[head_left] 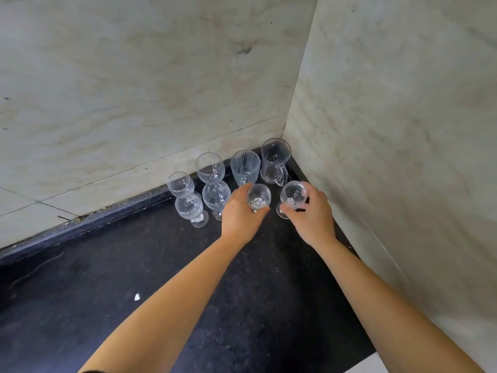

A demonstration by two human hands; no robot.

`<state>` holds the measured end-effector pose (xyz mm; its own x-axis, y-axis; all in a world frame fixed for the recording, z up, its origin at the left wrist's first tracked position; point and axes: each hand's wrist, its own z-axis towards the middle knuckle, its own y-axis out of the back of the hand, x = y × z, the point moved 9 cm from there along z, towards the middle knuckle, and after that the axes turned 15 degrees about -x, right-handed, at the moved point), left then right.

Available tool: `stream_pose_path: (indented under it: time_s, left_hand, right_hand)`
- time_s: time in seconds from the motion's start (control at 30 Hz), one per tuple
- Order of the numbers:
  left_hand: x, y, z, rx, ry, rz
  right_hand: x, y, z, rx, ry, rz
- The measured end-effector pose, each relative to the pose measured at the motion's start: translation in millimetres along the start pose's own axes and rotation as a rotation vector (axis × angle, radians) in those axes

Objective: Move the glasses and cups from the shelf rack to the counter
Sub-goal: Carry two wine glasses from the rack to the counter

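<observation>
Several clear glasses stand in the corner of a black counter [134, 265]. My left hand [240, 215] is wrapped around a small stemmed glass [258, 196]. My right hand [312, 214] grips another small stemmed glass [292, 196], whose foot touches the counter. Behind them stand a frosted cut glass [245, 165] and a handled glass mug [274, 161] right in the corner. To the left are more wine glasses: one at the back [210, 166], one at the far left [180, 183], and two in front [189, 207] [216, 196].
Pale marble walls close the corner at the back [134, 90] and on the right [403, 130]. A small white scrap [137, 296] lies on the dark counter at the front left. A white edge shows at the bottom right [371, 364].
</observation>
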<state>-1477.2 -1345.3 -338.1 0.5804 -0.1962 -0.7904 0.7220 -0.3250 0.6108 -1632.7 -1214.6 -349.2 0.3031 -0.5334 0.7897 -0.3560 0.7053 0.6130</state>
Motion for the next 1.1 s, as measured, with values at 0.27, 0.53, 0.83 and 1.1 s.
stream_pose_path:
  time_s: [0.27,0.53,0.83,1.1]
  left_hand:
    - [7,-14,9,-0.001,0.004,-0.003]
    - [-1,-12,5,0.052,-0.037,0.062]
    - [-51,80,-38,-0.054,-0.138,0.115]
    - [-97,268,-152,-0.543,-0.265,0.644]
  right_hand:
    - [-3,-12,12,-0.001,0.003,-0.004]
    - [-6,-14,13,0.077,-0.065,-0.009]
    - [69,46,-24,0.121,0.162,-0.233]
    - [211,98,-104,0.059,0.733,-0.259]
